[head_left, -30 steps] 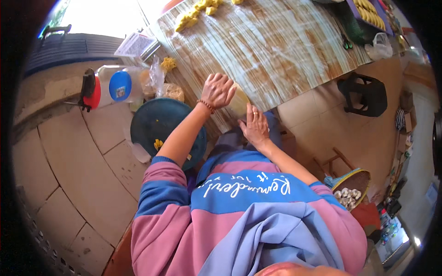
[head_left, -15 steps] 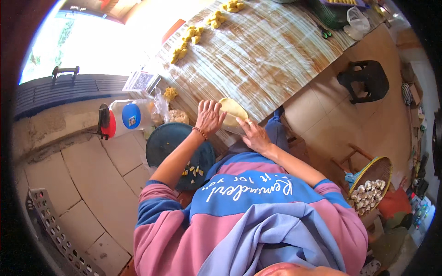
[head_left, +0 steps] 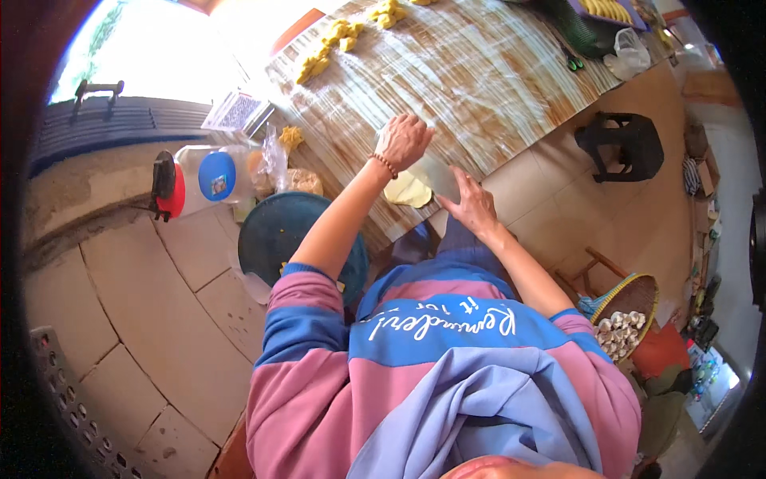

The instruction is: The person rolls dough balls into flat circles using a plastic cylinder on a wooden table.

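A flat, pale yellow piece of dough [head_left: 407,191] lies at the table's near corner. Over and beside its right part is a translucent plastic sheet [head_left: 436,169], raised between my hands. My left hand [head_left: 404,140], with a beaded bracelet at the wrist, is beyond the dough, its fingers curled down at the sheet's far edge. To the right, my right hand [head_left: 474,206] grips the sheet's near-right edge between thumb and fingers. The left fingertips are partly hidden behind the knuckles.
Yellow dough lumps [head_left: 341,35] lie along the far-left side of the wood-patterned table [head_left: 471,88]. A dark round tub [head_left: 279,231] stands below my left forearm, beside a plastic jug [head_left: 209,180]. At right are a black stool [head_left: 621,148] and a basket of garlic [head_left: 622,327].
My left hand has moved from the dough's left side to beyond it and curled. The sheet now stands raised off the dough's right part. The whole view has shifted slightly.
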Tool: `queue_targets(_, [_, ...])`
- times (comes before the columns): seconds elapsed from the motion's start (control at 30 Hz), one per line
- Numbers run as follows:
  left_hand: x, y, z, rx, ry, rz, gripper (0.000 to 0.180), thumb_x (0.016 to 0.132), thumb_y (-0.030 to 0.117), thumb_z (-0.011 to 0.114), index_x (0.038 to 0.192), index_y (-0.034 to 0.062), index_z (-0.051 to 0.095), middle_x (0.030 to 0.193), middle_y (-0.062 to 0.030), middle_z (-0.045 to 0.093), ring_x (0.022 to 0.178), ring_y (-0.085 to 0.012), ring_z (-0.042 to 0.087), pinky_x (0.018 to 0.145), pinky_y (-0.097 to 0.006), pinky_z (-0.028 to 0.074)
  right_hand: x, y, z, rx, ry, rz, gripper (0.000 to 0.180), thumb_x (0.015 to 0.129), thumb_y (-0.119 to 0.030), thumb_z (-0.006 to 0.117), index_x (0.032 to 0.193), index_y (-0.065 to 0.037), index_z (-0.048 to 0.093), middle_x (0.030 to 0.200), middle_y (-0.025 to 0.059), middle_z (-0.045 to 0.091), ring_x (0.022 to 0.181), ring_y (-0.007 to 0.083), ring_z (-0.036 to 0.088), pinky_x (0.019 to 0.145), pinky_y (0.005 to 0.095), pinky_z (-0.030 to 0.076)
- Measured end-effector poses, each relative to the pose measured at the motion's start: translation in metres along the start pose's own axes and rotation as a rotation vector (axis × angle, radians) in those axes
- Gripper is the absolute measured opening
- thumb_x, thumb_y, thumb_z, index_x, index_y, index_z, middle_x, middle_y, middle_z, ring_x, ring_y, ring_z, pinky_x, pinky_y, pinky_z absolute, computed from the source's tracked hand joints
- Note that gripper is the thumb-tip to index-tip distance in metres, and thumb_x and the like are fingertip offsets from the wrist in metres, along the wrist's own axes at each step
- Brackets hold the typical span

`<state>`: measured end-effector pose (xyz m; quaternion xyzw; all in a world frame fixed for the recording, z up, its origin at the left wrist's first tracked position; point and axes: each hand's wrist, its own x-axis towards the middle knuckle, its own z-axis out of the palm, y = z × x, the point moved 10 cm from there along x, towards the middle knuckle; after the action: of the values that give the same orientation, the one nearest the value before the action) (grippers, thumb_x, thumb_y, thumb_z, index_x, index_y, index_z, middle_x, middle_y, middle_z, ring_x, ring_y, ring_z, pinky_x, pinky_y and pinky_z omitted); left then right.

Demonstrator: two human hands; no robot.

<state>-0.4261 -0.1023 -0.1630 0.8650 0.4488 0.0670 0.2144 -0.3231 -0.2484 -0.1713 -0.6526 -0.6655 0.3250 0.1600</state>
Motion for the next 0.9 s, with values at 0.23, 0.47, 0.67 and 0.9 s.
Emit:
queue_targets(0.23, [-0.11, 0.011, -0.024, 0.09, 0.434, -0.023, 0.03, 0.093, 0.032, 0.058, 0.073, 0.0094, 0.065, 0.072, -0.0072, 0.058, 0.078, -0.0273, 0.059, 0.072, -0.041, 0.044, -0.028, -0.019, 0.047, -0.256, -0.05, -0.184, 0.079, 0.077, -0.039, 0.078, 0.141, -0.007, 0.043, 0.116, 0.0193, 0.061, 0.106, 0.0337, 0.063, 0.082, 0.0397, 0.057])
queue_targets(0.47, [-0.104, -0.035, -0.03, -0.007, 0.452, -0.313, 0.03, 0.094, 0.031, 0.059, 0.077, 0.0074, 0.066, 0.079, -0.0128, 0.066, 0.077, -0.0311, 0.064, 0.07, -0.042, 0.05, 0.031, -0.04, -0.007, -0.453, -0.037, -0.708, 0.074, 0.075, -0.038, 0.077, 0.137, -0.009, 0.048, 0.104, 0.0115, 0.063, 0.088, 0.0262, 0.065, 0.071, 0.0378, 0.054])
queue_targets(0.67, [-0.139, 0.004, -0.009, 0.179, 0.37, -0.463, 0.026, 0.091, 0.033, 0.059, 0.083, 0.0087, 0.062, 0.088, -0.0104, 0.062, 0.088, -0.0288, 0.058, 0.079, -0.042, 0.045, 0.014, -0.02, 0.013, -0.544, -0.048, -0.741, 0.076, 0.077, -0.059, 0.066, 0.137, -0.015, 0.051, 0.108, 0.0121, 0.062, 0.099, 0.029, 0.06, 0.081, 0.0409, 0.048])
queue_targets(0.9, [-0.211, 0.053, 0.023, 0.135, 0.515, -0.412, 0.041, 0.092, 0.038, 0.055, 0.118, 0.0051, 0.055, 0.119, -0.013, 0.054, 0.119, -0.0301, 0.048, 0.108, -0.049, 0.029, -0.006, -0.013, 0.02, -0.539, -0.189, -0.715, 0.077, 0.067, -0.036, 0.082, 0.134, -0.012, 0.052, 0.109, 0.0102, 0.063, 0.1, 0.0269, 0.06, 0.084, 0.0413, 0.046])
